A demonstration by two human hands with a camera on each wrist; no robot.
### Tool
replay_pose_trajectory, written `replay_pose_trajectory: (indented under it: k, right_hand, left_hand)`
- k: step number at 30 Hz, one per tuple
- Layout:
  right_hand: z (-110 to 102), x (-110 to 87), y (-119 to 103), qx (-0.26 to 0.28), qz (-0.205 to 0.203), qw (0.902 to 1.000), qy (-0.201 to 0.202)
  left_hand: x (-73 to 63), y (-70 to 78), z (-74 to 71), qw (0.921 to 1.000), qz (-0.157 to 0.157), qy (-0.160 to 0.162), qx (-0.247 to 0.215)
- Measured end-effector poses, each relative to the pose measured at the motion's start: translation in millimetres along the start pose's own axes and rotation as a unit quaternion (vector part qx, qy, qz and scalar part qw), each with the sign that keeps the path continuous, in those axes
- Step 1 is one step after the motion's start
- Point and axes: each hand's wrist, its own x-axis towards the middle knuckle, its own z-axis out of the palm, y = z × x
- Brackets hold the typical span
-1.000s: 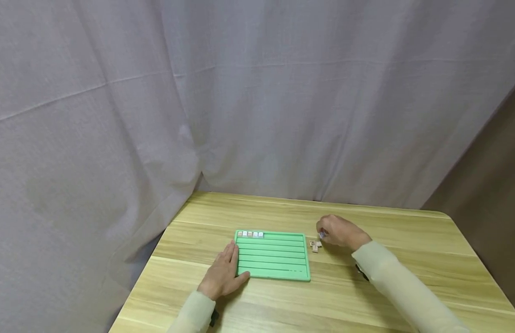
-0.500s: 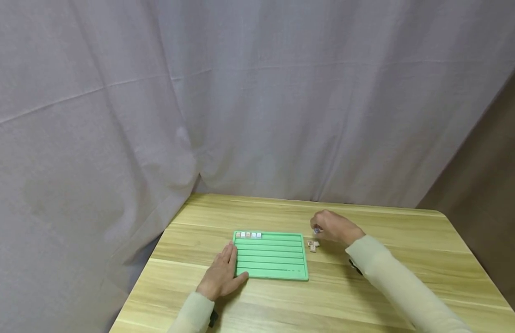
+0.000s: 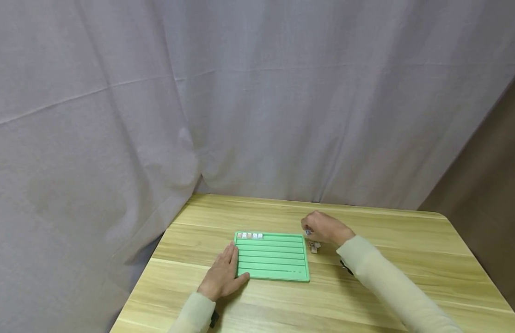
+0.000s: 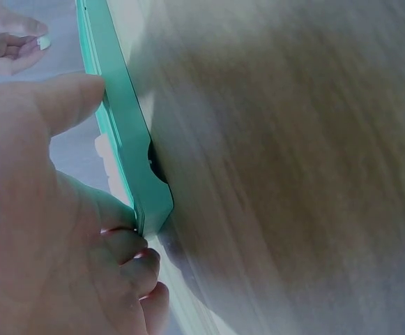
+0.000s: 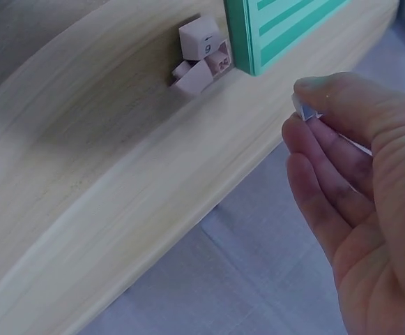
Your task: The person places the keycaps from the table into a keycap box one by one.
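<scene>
In the head view, we had the left hand [image 3: 221, 277] lying along the left edge of the green tray [image 3: 270, 261], fingers straight and pressed together, thumb out at the near corner. We counted a row of five keycaps [image 3: 249, 236] at the left end of the tray's far slot. Across from it, the right hand [image 3: 325, 227] hung by the far right corner, fingers pinching a pale keycap [image 3: 308, 232], with loose keycaps [image 3: 314, 249] on the table [image 3: 157, 296] just beside the tray, and a grey curtain [image 3: 257, 115] behind. Over to the left wrist view: we caught the thumb at the tray's rim, a dark notch [image 4: 156, 166] in its side. In the right wrist view, we saw thumb and forefinger gripping that pale keycap, apart from the tray; one loose keycap bore a dark marking, another showed its hollow underside.
</scene>
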Motion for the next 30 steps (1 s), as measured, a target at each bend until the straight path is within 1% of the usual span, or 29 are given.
replay_pose_trajectory:
  k: [3,9,16,23,28,30]
  right_hand:
    - [0.2,0.5,-1.2,0.002,-0.003,1.0,-0.004]
    - [-0.5,0.2,-2.7,-0.003,0.006,0.9998,-0.017]
    - [-2.0,-0.6,-4.5,-0.002,0.005,0.9999,-0.013]
    - [-0.8,2.2,-6.7,-0.003,0.014,0.9997,-0.02]
    - [0.8,3.9,-7.8,-0.006,0.002,0.9998,-0.017]
    - [1.1,4.3,-8.0,-0.005,0.004,0.9998,-0.021]
  left_hand:
    - [1.5,1.1,0.9,1.0,0.003,0.002,0.003]
    - [3.1,4.4,-0.2,0.9999,0.008,0.006,0.004]
    - [2.8,7.8,-0.4,1.0,0.007,0.005,-0.002]
    - [2.6,8.1,-0.9,1.0,0.006,0.003,-0.006]
    - [2.6,7.7,-0.3,1.0,0.003,-0.001,-0.004]
    - [2.5,7.8,-0.3,1.0,0.003,-0.001,-0.005]
